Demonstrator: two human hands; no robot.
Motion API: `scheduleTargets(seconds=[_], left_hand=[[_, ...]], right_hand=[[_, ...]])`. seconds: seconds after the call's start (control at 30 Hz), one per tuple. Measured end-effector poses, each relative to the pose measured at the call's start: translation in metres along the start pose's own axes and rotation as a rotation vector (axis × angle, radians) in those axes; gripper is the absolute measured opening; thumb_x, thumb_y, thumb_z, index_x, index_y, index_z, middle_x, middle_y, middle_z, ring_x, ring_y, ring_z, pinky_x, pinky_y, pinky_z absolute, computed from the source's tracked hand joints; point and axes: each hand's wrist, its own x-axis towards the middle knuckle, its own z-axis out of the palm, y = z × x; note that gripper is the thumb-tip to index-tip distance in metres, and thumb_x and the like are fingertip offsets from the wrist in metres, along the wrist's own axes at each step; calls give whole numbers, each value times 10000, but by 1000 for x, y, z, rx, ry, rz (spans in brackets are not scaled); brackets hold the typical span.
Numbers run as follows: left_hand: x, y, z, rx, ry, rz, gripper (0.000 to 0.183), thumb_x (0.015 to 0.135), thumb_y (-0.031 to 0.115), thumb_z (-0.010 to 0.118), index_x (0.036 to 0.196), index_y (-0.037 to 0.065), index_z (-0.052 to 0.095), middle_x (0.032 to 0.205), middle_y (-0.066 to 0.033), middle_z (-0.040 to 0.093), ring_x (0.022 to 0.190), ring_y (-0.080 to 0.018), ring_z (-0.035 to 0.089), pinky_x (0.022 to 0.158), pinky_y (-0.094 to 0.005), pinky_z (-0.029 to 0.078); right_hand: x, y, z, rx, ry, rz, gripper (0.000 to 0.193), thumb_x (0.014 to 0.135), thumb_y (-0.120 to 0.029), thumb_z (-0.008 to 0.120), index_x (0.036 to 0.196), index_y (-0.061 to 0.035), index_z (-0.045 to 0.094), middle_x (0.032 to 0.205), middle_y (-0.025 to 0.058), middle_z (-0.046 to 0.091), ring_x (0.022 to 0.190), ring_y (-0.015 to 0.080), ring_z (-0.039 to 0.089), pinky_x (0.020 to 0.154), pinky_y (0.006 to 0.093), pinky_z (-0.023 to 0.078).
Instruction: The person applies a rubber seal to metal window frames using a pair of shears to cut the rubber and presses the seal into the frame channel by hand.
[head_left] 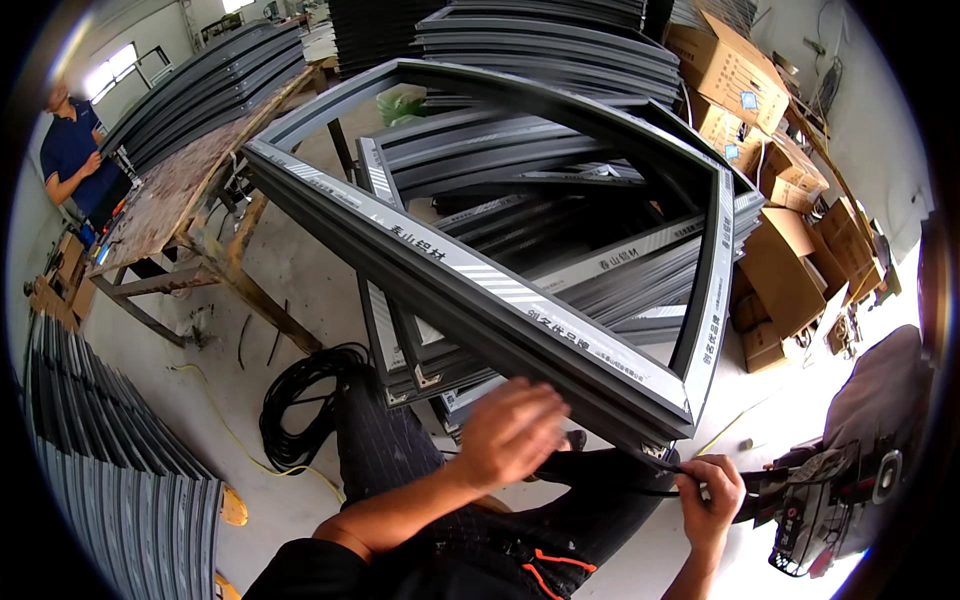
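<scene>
A dark grey metal window frame, with printed white protective film on its face, lies tilted across a stack of similar frames before me. My right hand is closed by the frame's near right corner, thumb and fingers pinching a thin black strip that runs to that corner. My left hand is just below the frame's near side, its fingers bent and smeared by motion; whether it holds anything is unclear. A coil of black strip lies on the floor beside my left leg.
A wooden workbench with stacked profiles stands at the far left, a person in a dark blue shirt behind it. More profiles are piled at the near left. Cardboard boxes fill the right side. A yellow cord crosses the floor.
</scene>
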Motion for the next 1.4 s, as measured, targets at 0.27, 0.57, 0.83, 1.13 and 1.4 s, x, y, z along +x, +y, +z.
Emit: scheduleTargets(seconds=[0.27, 0.57, 0.83, 1.13, 1.4], left_hand=[[43, -7, -44, 236, 235, -370, 411, 943, 178, 514, 1294, -31, 469, 1397, -235, 379, 1301, -386, 372, 1083, -468, 279], [65, -7, -4, 55, 331, -493, 383, 950, 190, 534, 1293, 25, 492, 1519, -320, 31, 1421, -468, 18, 1135, -528, 75], [58, -21, -28, -53, 278, -411, 261, 938, 142, 462, 1151, 65, 592, 1519, -316, 70, 1415, -492, 43, 1132, -530, 83], [87, -145, -51, -346, 111, -224, 261, 980, 192, 499, 1184, 32, 533, 1401, -238, 364, 1313, -375, 373, 1078, -407, 313], [-21, -47, -109, -587, 129, -837, 305, 1007, 257, 475, 1179, 15, 548, 979, -30, 617, 888, -85, 588, 747, -247, 483]], right_hand=[[142, -20, -4, -185, 98, -467, 209, 751, -152, 629, 871, 16, 661, 944, 159, 634, 890, 323, 598, 814, 422, 459], [162, -6, 38, 55, -157, -483, 525, 855, -453, 550, 586, -3, 576, 585, 118, 512, 626, 307, 511, 742, 415, 416], [83, -69, 46, -52, 86, -246, 284, 783, -145, 629, 554, 1, 546, 565, 113, 503, 605, 299, 481, 781, 409, 394], [97, -145, 117, -274, 177, -206, 309, 836, -216, 632, 592, -36, 575, 589, 84, 555, 639, 288, 539, 765, 397, 402], [98, -152, 115, -368, 116, -284, 304, 900, -230, 537, 720, -4, 631, 681, 121, 596, 703, 305, 560, 758, 412, 406]])
